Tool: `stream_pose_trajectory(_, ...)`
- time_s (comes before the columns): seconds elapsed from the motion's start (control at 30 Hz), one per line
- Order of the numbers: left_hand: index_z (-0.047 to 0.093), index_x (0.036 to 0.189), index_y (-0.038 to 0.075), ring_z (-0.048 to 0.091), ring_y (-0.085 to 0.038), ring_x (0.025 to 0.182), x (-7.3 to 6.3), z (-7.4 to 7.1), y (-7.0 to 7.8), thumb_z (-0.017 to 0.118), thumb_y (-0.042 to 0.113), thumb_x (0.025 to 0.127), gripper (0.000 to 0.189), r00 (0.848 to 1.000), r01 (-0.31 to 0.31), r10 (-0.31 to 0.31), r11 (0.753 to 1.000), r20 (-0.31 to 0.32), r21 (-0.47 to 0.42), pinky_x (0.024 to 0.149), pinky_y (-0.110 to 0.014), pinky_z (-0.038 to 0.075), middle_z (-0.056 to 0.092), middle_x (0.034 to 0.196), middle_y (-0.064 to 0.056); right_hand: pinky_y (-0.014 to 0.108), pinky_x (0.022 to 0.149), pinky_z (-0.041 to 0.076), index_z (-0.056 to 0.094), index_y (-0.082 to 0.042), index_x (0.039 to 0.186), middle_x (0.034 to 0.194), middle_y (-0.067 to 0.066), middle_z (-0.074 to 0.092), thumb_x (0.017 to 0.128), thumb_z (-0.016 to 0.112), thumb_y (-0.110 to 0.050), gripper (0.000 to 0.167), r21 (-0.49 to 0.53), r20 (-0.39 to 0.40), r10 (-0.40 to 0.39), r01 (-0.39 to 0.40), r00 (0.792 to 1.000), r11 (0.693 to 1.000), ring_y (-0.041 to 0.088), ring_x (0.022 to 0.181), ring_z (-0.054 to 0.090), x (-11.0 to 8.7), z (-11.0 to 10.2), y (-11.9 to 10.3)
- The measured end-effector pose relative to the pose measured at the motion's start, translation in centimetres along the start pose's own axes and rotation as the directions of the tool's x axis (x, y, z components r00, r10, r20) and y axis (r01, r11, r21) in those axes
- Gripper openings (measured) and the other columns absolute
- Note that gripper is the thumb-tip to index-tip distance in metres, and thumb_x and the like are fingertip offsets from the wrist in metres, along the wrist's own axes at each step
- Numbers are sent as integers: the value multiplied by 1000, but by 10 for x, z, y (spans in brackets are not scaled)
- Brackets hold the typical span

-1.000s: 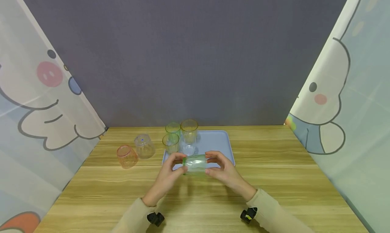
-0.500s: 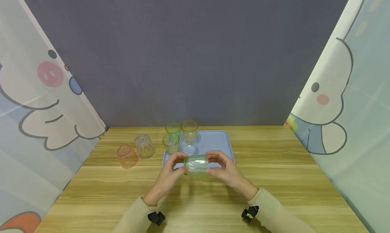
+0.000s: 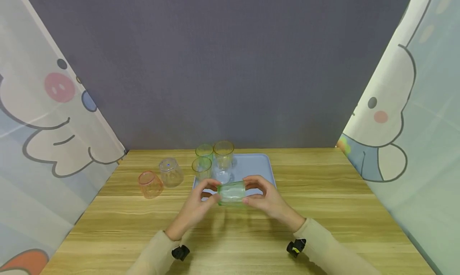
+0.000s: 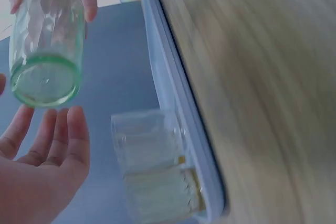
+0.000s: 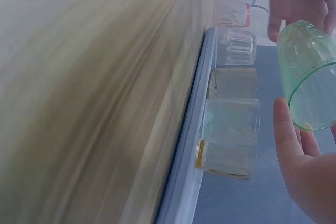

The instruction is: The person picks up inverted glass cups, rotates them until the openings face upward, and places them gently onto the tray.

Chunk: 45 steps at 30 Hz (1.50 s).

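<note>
Slightly forward of the earlier frame, the left hand (image 3: 197, 205) and right hand (image 3: 267, 201) reach over the table (image 3: 345, 227). The tray (image 3: 251, 165) shows its near edge only partly; its glasses (image 3: 223, 159) overlap, hard to tell apart. Bent fingers and thumbs, parted by the cup's (image 3: 231, 193) breadth, pinch its ends, holding it sideways off the table. The left wrist view mostly crops the left thumb.

We wear long cream sleeves (image 3: 152, 251) and small blocky black cameras (image 3: 180, 252). The right camera (image 3: 299, 244) carries a yellow mark (image 3: 296, 250).
</note>
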<state>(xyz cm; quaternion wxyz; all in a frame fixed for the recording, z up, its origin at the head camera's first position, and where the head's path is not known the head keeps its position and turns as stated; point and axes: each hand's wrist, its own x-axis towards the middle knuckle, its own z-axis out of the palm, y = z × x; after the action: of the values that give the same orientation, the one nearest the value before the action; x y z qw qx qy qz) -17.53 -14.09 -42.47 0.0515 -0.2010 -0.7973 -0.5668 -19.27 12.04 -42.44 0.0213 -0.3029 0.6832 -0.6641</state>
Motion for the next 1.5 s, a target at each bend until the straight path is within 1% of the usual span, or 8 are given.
stream_pose_trajectory(0.23,69,109,16,61,-23,96,4,-9,2,67,8,96,16,995,-80,89,978,-39,191,76,-35,55,64,111,1,38,90,57,51,8,136,128,24,53,85,78,1,58,-86,26,29,-27,999,996,42,116,53,4,-7,-5)
stream_pose_trajectory(0.57,68,108,12,62,-23,97,14,-35,2,67,5,91,18,964,-226,262,891,-39,393,80,-37,54,64,107,1,47,90,56,55,1,135,126,18,55,87,79,-7,54,-185,77,50,-35,996,982,39,116,53,10,-15,-9)
stream_pose_trajectory(0.73,68,109,7,60,-22,93,18,-50,7,68,4,88,21,954,-229,291,864,-74,448,77,-39,54,63,102,-1,46,88,57,57,-1,134,125,16,55,86,81,-10,54,-251,86,62,-39,994,967,37,115,53,11,-18,-14)
stream_pose_trajectory(0.87,69,110,7,61,-27,94,20,-62,11,68,9,88,22,961,-174,264,816,-87,552,77,-42,53,65,103,-5,45,88,57,58,-5,134,124,14,55,86,82,-12,54,-302,89,82,-51,993,952,34,115,53,13,-20,-19)
stream_pose_trajectory(1.03,68,114,4,63,-30,95,22,-75,13,67,14,90,27,970,-145,239,731,-50,667,75,-46,54,65,110,-11,48,89,56,58,-6,134,126,14,55,87,81,-16,53,-357,98,102,-61,990,932,33,115,53,16,-23,-28)
stream_pose_trajectory(1.33,67,109,0,64,-39,95,34,-95,9,67,11,86,26,930,-220,368,568,-6,793,79,-53,53,66,104,-17,49,89,55,58,-5,136,129,13,55,87,81,-17,56,-424,80,101,-58,992,904,32,115,53,26,-29,-45)
stream_pose_trajectory(1.4,67,110,0,64,-38,93,37,-98,7,67,12,87,26,927,-222,375,545,1,809,78,-52,54,66,104,-16,46,89,56,59,-7,135,130,11,56,86,82,-18,56,-461,69,100,-57,993,886,30,114,54,28,-28,-48)
stream_pose_trajectory(1.5,67,111,-1,64,-38,90,41,-102,6,67,12,87,27,929,-216,370,534,5,817,74,-51,54,65,105,-18,44,88,56,59,-10,135,131,7,57,85,82,-22,56,-515,59,102,-57,993,855,27,114,53,31,-25,-51)
